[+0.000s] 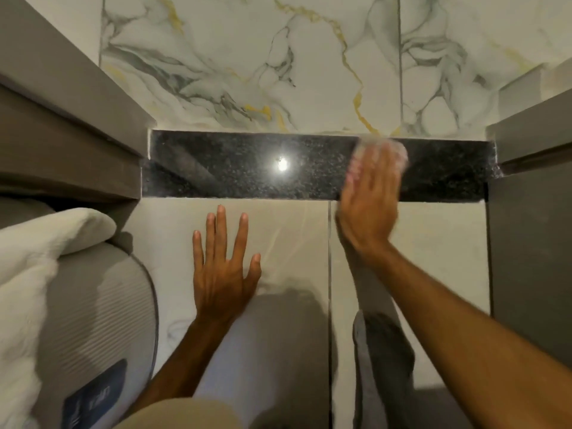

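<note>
A person's right grip (368, 209), a bare hand blurred with fingers straight, presses a pale cloth (394, 150) against a polished black granite strip (232, 168) below a veined marble wall (247, 57). The left grip (223, 274) lies spread flat on the pale floor tile (294, 224), near a grey mattress (93, 305) under a white duvet (31, 258).

strip (247, 168): between wall (247, 57) behind and floor (433, 243) before | cloth (388, 148): on strip's right part, under right hand (368, 205) | left hand (223, 267): flat on floor before strip | mattress (93, 305): left-before strip, blanket (37, 249) on it | left cabinet (46, 134), right cabinet (532, 212): at strip's ends
</note>
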`<state>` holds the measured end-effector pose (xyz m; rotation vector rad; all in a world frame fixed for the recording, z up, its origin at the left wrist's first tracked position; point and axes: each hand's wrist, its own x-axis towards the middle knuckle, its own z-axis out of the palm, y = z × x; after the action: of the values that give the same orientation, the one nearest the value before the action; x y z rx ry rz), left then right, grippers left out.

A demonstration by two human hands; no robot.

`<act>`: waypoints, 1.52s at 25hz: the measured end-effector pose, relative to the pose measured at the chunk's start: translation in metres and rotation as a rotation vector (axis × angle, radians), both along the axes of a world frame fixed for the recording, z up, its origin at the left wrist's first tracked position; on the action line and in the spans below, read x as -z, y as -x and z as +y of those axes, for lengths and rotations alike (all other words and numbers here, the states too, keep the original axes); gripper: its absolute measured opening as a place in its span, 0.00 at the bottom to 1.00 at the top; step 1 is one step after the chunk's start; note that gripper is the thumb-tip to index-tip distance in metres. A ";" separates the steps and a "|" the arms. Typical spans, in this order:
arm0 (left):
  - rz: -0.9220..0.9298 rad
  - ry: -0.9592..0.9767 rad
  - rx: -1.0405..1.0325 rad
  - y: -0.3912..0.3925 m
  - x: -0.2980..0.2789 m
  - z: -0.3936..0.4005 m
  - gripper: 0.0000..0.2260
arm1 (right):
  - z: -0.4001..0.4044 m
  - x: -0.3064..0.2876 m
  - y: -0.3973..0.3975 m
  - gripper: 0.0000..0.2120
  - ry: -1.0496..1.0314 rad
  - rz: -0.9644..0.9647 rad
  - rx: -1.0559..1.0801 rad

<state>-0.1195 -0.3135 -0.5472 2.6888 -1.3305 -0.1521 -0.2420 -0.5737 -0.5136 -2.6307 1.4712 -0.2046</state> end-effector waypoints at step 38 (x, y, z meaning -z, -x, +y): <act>-0.020 -0.046 -0.227 0.004 0.003 0.043 0.33 | 0.083 -0.007 -0.183 0.32 -0.231 0.032 -0.450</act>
<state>-0.1236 -0.2703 -0.5497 2.8611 -1.0272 -0.1334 -0.0590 -0.4911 -0.5069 -2.6896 0.8140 0.0494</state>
